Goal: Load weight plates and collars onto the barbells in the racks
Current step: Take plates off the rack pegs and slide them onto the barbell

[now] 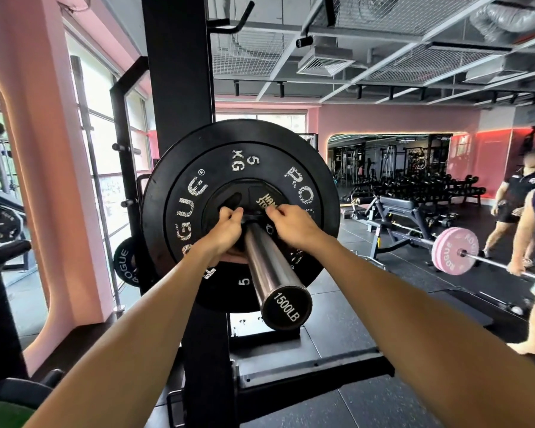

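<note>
Black collar [254, 218] mostly hidden by left hand [226, 230], right hand [294, 223]

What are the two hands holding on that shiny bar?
Both hands pinch the black collar on the bar, one on each side of it, right against the small plate.

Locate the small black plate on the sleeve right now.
In the head view, centre frame: the small black plate sits on the barbell sleeve against the Rogue plate, with both hands at its hub.
</note>
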### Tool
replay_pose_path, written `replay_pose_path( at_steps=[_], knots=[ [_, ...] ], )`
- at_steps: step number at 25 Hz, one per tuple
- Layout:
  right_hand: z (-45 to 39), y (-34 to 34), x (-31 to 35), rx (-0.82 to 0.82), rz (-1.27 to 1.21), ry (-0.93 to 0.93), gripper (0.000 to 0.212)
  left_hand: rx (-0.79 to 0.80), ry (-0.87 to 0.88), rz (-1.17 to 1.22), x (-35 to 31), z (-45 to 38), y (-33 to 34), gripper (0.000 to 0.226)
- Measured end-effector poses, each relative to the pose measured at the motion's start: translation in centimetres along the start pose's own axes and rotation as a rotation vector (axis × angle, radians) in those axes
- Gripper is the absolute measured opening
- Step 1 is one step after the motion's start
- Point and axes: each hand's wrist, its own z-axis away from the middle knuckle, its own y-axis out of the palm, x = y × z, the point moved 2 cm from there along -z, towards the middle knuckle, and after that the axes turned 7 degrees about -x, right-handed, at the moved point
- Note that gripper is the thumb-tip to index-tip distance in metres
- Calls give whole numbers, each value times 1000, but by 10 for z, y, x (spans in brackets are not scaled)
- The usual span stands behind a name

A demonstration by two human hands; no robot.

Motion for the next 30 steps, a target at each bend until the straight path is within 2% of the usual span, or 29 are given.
replay_pose_path(
  at_steps=[4, 6, 8, 11, 18, 21, 26, 30],
  knots=[
    [-9, 4, 14, 57, 60, 97, 62, 5, -38, 38, -8, 0, 3, 42],
    [-12, 7, 16, 102, 81, 181, 66, 8, -51, 41, -8, -3, 4, 41],
    [-16, 10, 15, 129, 51, 231, 64, 18, -54, 57, -9, -5, 5, 39],
    [-22, 13, 16, 98, 76, 136, 48, 29, -65, 88, -9, -8, 7, 38],
    [-26, 14, 18, 8, 200, 30, 42, -50, -69, 153, -7, -11, 13, 29],
    [-18, 13, 18, -87, 144, 26, 42, -54, -63, 188, -6, -12, 14, 25],
    [-17, 16, 18, -144, 37, 102, 44, -49, -62, 206, -7, -9, 13, 23],
    [-11, 20, -10, -230, -296, 289, 49, -60, -84, 246, 1, -6, 14, 21]
  ],
)
